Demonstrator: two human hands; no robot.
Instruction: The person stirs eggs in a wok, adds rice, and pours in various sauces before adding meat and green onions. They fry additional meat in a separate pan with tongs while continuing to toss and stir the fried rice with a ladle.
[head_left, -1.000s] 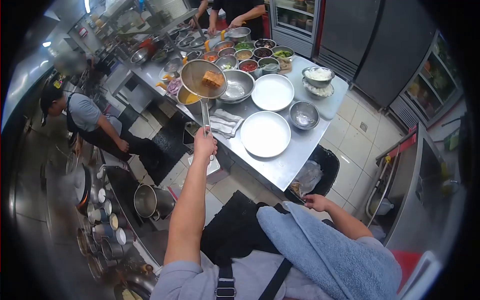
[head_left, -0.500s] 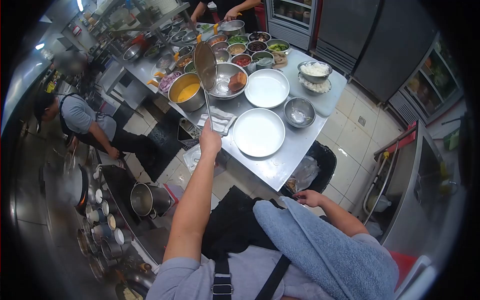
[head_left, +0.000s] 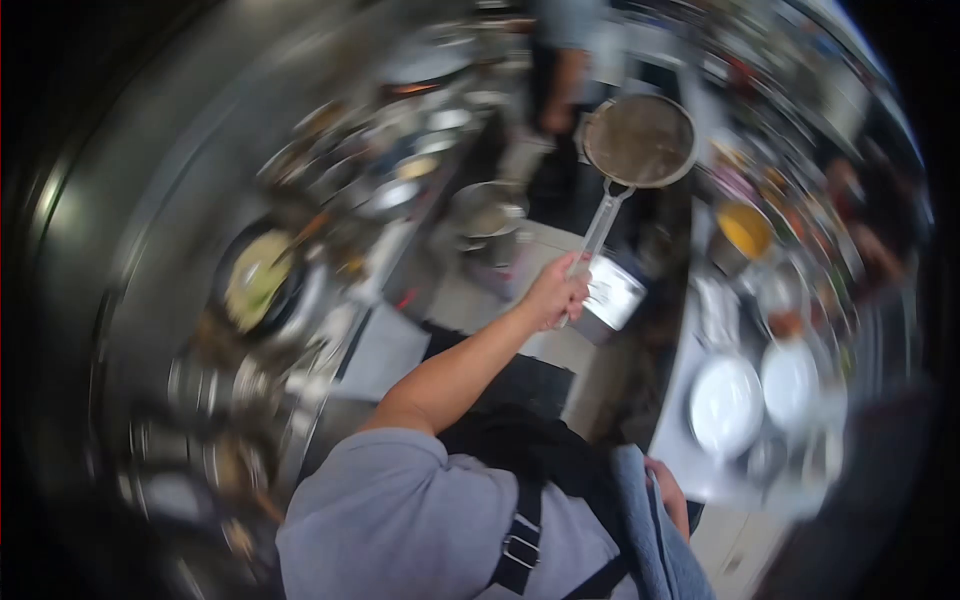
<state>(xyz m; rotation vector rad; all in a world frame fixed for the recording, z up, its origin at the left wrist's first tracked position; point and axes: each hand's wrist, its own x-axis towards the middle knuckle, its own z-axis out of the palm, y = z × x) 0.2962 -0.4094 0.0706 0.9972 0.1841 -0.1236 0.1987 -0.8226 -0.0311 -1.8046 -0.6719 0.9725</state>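
My left hand [head_left: 557, 292] is closed around the handle of a round fine-mesh strainer [head_left: 640, 140], held out in front of me over the aisle. The mesh end points away from me, and nothing shows in it. Low at my right side is my right hand [head_left: 670, 488], partly hidden by the blue-grey towel [head_left: 655, 540] draped over my shoulder. Its fingers are smeared and partly covered. On the stove side, to the left, a dark pan [head_left: 228, 262] holds pale yellow-green food [head_left: 258, 280].
On the right, a steel table [head_left: 685, 400] bears white plates [head_left: 727, 408] and a pot of yellow-orange liquid [head_left: 742, 232]. A metal pot [head_left: 490, 215] stands by the stove edge. A person [head_left: 565, 75] is further along the aisle. Most surroundings are motion-blurred.
My view has swung left, from the prep table toward the stove. The strainer, still in my left hand, has moved away from above the table bowls to over the aisle.
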